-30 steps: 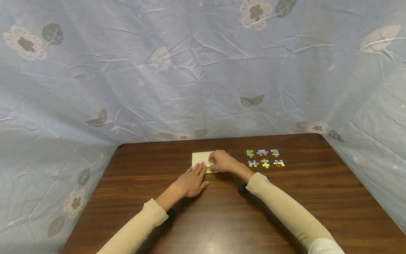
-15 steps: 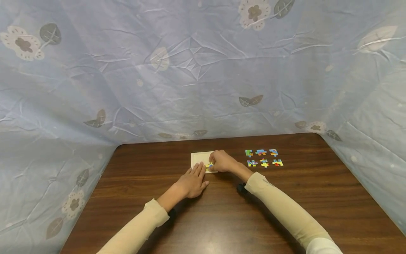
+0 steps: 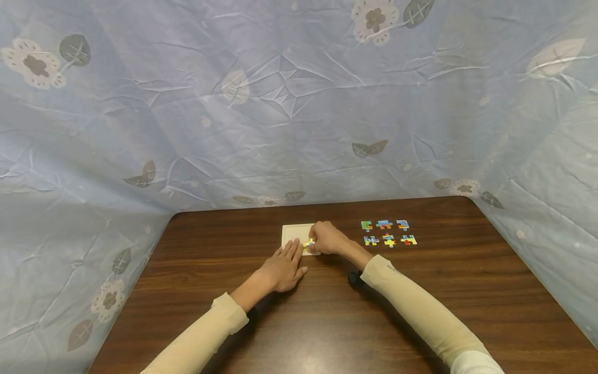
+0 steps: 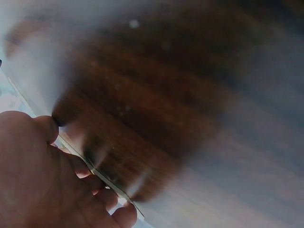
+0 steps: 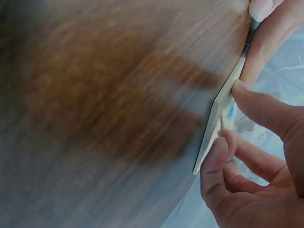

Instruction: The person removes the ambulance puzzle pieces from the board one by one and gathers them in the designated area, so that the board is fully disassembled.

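Note:
A pale square puzzle tray (image 3: 294, 231) lies near the back of the brown table. My left hand (image 3: 282, 270) rests on its front left part, palm down with fingers straight. At the tray's right side my right hand (image 3: 329, 237) has its fingers bent and pinches a small jigsaw piece (image 3: 311, 243) printed in yellow and blue, mostly covered by the hand. In the right wrist view, thumb (image 5: 261, 107) and fingers (image 5: 216, 156) come from both sides of the piece, right over the tray's edge (image 5: 213, 116). Left fingers (image 4: 88, 183) overlap the tray edge in the left wrist view.
Several loose jigsaw pieces (image 3: 389, 240) lie in two rows on the table (image 3: 210, 259), right of the tray. A pale blue flowered cloth (image 3: 289, 104) hangs behind the table and along both sides.
Over the last second the right fingers shift very slightly at the piece on the tray. The left hand stays in place, and the loose pieces have not moved.

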{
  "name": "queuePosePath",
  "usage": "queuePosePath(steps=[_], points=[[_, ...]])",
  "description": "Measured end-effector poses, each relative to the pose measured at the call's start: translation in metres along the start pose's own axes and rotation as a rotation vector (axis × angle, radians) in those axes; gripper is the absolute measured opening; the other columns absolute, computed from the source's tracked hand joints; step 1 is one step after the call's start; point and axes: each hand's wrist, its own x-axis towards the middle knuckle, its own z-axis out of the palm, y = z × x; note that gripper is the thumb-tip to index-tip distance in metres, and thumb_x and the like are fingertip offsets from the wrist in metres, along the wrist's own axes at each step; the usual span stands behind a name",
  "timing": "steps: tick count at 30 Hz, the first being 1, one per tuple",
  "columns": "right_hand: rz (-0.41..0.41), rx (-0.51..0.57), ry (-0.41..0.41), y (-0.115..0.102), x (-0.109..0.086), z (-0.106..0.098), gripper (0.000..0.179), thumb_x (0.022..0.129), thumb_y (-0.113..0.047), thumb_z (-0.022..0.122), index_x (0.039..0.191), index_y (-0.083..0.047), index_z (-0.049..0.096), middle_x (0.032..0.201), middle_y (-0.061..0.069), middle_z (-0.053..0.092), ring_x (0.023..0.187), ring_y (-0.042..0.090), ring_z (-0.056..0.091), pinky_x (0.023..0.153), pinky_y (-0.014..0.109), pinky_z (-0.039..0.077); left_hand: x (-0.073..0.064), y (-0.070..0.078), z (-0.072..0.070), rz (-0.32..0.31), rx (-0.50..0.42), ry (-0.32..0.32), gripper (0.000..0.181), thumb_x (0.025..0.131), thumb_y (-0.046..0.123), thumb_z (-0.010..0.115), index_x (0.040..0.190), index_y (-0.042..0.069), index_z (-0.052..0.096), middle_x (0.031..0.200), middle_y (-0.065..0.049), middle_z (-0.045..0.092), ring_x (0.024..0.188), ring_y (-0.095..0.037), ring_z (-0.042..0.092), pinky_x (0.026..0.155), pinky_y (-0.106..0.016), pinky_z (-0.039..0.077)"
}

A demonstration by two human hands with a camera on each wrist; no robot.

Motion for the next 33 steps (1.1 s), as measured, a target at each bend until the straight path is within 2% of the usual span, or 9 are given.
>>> queuePosePath(steps=[2,4,8,10,13,16,23,28,33], points=[[-0.009,0.009,0.006,0.0,0.0,0.0,0.023,0.087,-0.01,0.085,0.102,0.005,0.076,0.067,0.001,0.057,0.056,0.01,0.048,0.056,0.021,0.043,0.0,0.0,0.0,0.003,0.003,0.002,0.073,0.114,0.051,0.031,0.169,0.006,0.015,0.179,-0.013,0.009,0.167,-0.028,0.011,0.136,-0.047,0.019],[-0.015,0.005,0.016,0.0,0.0,0.001,0.022,0.087,-0.008,0.084,0.103,0.004,0.077,0.067,0.001,0.059,0.056,0.01,0.049,0.055,0.02,0.044,0.001,0.0,0.0,0.004,0.003,0.0,0.073,0.114,0.051,0.031,0.169,0.006,0.015,0.179,-0.013,0.008,0.167,-0.028,0.011,0.136,-0.047,0.019],[-0.021,-0.011,0.043,0.001,-0.002,0.001,0.027,0.089,-0.007,0.082,0.114,0.004,0.077,0.092,0.01,0.078,0.076,0.018,0.071,0.075,0.031,0.063,0.001,0.0,0.0,0.004,0.002,-0.01,0.074,0.114,0.051,0.03,0.169,0.005,0.013,0.179,-0.013,0.007,0.167,-0.029,0.009,0.137,-0.048,0.017],[-0.03,-0.018,0.052,0.002,-0.003,0.001,0.027,0.09,-0.006,0.08,0.116,0.004,0.077,0.106,0.016,0.08,0.091,0.026,0.077,0.087,0.04,0.066,0.001,0.0,0.0,0.004,0.001,-0.008,0.074,0.114,0.051,0.03,0.169,0.005,0.013,0.179,-0.014,0.007,0.167,-0.029,0.009,0.137,-0.048,0.017],[-0.044,-0.022,0.06,0.003,-0.005,0.001,0.025,0.092,-0.003,0.076,0.116,0.002,0.077,0.111,0.017,0.08,0.103,0.032,0.077,0.094,0.044,0.064,0.001,0.0,0.0,0.006,0.005,-0.001,0.074,0.114,0.051,0.03,0.169,0.005,0.013,0.179,-0.014,0.007,0.167,-0.03,0.01,0.136,-0.049,0.017],[-0.051,-0.014,0.073,0.006,-0.008,0.001,0.026,0.091,-0.001,0.072,0.117,-0.001,0.078,0.108,0.014,0.081,0.1,0.028,0.077,0.091,0.041,0.065,0.0,0.0,0.0,0.01,0.002,0.015,0.073,0.114,0.05,0.031,0.169,0.005,0.015,0.179,-0.015,0.009,0.167,-0.03,0.012,0.136,-0.049,0.019],[-0.042,0.075,0.085,0.008,-0.015,-0.005,0.025,0.096,-0.001,0.07,0.117,-0.008,0.08,0.094,0.008,0.08,0.068,0.014,0.066,0.067,0.029,0.058,0.0,-0.001,0.0,0.003,0.002,0.005,0.074,0.114,0.052,0.028,0.169,0.006,0.013,0.179,-0.013,0.007,0.167,-0.029,0.009,0.136,-0.048,0.018],[-0.004,0.172,0.097,0.007,-0.022,-0.013,0.022,0.097,-0.005,0.073,0.118,-0.005,0.078,0.099,0.01,0.081,0.071,0.014,0.073,0.065,0.026,0.061,0.001,-0.001,0.001,0.01,0.007,0.009,0.074,0.114,0.052,0.029,0.169,0.006,0.014,0.179,-0.014,0.008,0.167,-0.029,0.01,0.136,-0.048,0.018],[0.007,0.284,0.138,0.008,-0.031,-0.025,0.012,0.096,-0.005,0.075,0.107,-0.001,0.077,0.095,0.013,0.081,0.073,0.022,0.078,0.068,0.033,0.066,0.002,-0.001,0.003,0.009,0.007,0.019,0.074,0.114,0.052,0.028,0.169,0.005,0.014,0.179,-0.014,0.008,0.167,-0.029,0.01,0.137,-0.047,0.018]])
